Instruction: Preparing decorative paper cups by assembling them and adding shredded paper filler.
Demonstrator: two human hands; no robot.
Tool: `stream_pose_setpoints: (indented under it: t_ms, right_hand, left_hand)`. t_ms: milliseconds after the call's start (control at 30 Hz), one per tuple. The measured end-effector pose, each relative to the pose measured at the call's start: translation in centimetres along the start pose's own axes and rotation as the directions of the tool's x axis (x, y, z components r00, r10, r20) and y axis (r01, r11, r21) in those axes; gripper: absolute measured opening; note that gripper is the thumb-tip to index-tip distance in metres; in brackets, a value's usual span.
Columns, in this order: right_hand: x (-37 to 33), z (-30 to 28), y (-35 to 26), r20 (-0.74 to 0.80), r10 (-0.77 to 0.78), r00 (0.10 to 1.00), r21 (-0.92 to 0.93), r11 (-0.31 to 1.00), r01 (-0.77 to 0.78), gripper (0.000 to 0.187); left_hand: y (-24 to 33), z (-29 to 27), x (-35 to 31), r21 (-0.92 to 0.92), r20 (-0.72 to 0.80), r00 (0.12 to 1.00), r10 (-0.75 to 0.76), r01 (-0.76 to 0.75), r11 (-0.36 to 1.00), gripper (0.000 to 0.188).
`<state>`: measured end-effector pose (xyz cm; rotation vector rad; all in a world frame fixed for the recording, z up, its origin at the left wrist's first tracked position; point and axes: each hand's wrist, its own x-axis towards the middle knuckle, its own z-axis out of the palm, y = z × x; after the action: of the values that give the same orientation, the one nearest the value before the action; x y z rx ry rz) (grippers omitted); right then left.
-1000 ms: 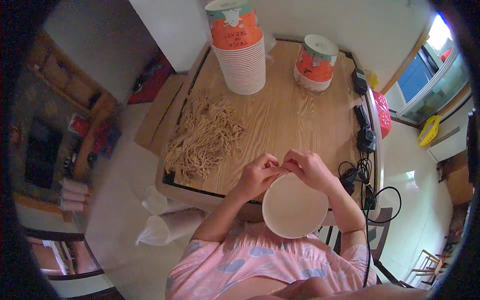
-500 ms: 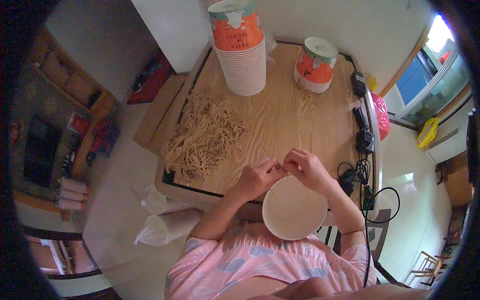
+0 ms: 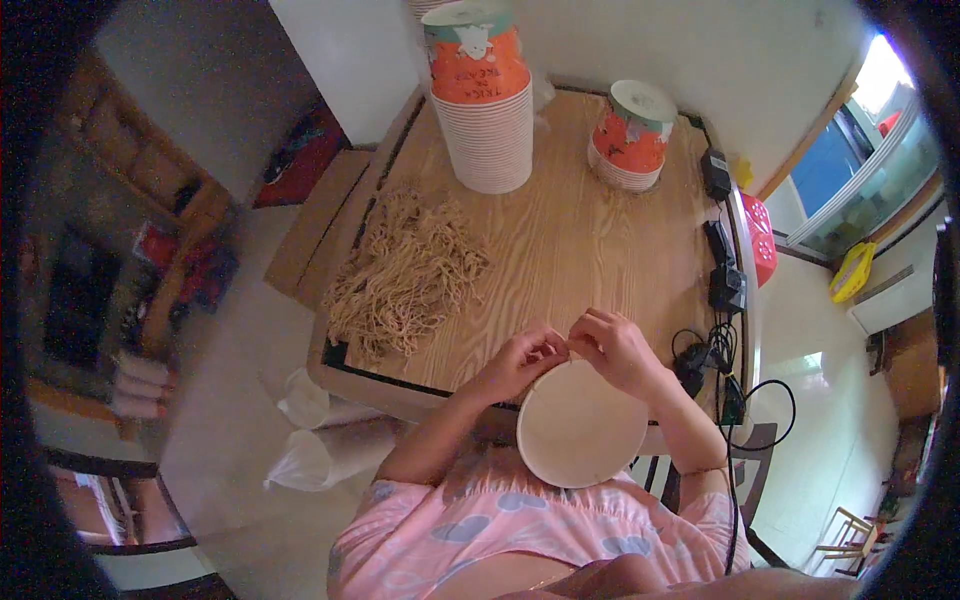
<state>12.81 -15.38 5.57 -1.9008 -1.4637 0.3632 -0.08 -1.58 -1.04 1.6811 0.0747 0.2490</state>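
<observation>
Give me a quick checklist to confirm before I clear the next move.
1. Both hands at the bucket: ok; left hand and right hand are at the far rim of the white bucket.
2. Bucket opening in view: ok; its pale inside faces the camera.
3. What the fingertips pinch: cannot tell; too small and partly hidden.
4. Cords sorted: not ok; the tan cords lie in a jumbled heap.
5. Tall bucket stack on the table: ok; upside down, away from both hands.
6. Right arm clear of black cables: cannot tell; one runs close by the elbow.
</observation>
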Motion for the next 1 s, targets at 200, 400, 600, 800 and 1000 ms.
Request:
stream_pose_setpoints:
  t_ms: [200,400,600,800,1000]
  right_hand:
    - [-0.1,0.0,-0.5,0.036,0.028,0.999,-0.015,0.999,-0.028,0.013]
    - [-0.1,0.4,-1.2,-0.064,-0.043,0.997,-0.039,0.998,0.041,0.008]
    - [-0.6,1.0,-2.2,-0.145,-0.056,0.988,-0.149,0.988,0.034,0.01]
    - [-0.8,1.4,-2.5,-0.175,-0.151,0.973,-0.299,0.95,0.093,0.01]
    - [-0.9,1.7,-2.4,-0.203,-0.219,0.954,-0.32,0.936,0.147,0.012]
  left_hand:
    - [-0.1,-0.3,0.0,-0.048,-0.005,0.999,-0.032,0.032,0.998,0.013]
    - [0.1,-0.7,-0.1,-0.2,-0.052,0.989,-0.136,0.123,0.972,0.017]
    - [0.5,-1.4,-0.1,-0.583,0.163,0.903,-0.398,0.413,0.699,0.02]
    - [0.2,-1.1,-0.3,-0.726,0.195,0.865,-0.463,0.445,0.524,0.019]
    - [0.1,-1.0,-0.2,-0.754,0.16,0.866,-0.474,0.416,0.507,0.019]
